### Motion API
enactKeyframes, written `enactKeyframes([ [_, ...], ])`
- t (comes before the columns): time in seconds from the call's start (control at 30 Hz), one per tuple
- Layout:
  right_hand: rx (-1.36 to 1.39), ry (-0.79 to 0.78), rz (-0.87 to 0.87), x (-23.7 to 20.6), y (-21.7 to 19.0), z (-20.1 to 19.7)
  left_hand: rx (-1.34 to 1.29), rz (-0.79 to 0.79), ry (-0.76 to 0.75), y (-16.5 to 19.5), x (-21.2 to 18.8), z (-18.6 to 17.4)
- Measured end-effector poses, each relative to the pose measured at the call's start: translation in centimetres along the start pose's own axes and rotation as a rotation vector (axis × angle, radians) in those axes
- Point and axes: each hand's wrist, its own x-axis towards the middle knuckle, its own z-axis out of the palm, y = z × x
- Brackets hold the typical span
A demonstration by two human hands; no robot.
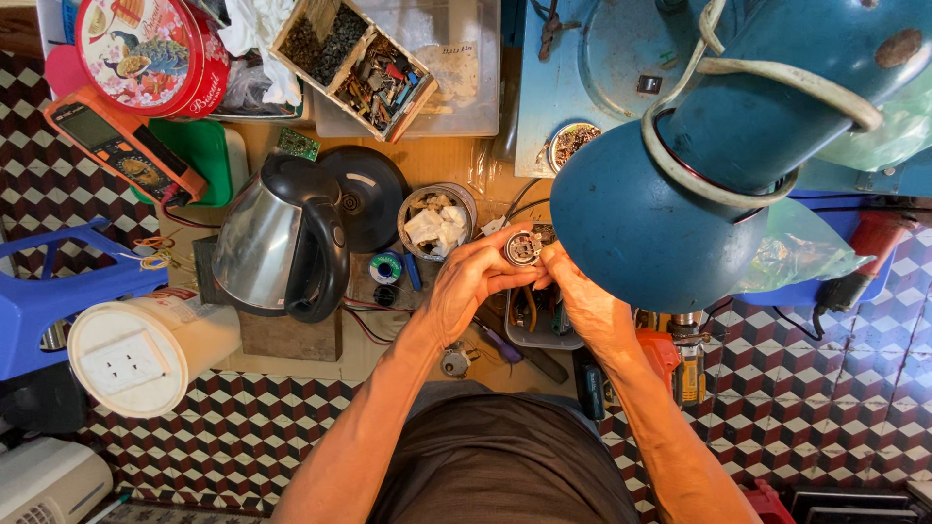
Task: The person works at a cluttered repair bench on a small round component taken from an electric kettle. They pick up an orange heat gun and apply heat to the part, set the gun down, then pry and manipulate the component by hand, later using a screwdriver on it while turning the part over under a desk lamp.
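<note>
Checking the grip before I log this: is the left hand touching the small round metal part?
Touching. The head view shows the left hand with its fingertips wrapped against the small round metal part, no gap visible.

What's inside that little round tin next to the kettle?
The round tin holds crumpled white scraps, maybe paper or cloth. Whatever lies beneath them is covered, so it can't be seen.

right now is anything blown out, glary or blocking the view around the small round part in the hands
Head view: the small round metal part is sharp and evenly lit between the left hand and right hand; mild glare streaks the steel kettle; the big blue lamp shade looms close, hiding the bench behind it; straight edges bow toward the corners.
</note>
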Motion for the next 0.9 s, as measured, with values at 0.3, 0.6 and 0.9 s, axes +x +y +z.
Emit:
enactKeyframes([
  [0.3,0.024,0.001,0.01,0.0,0.5,0.0,-0.028,-0.002,0.002,-0.1,0.0,-0.1],
  [0.6,0.038,-0.001,0.031,0.1,0.5,-0.1,-0.013,-0.031,0.015,0.4,0.0,0.4],
  [0.9,0.031,0.016,0.024,-0.3,0.4,0.0,0.069,-0.125,0.088,1.8,-0.5,1.8],
])
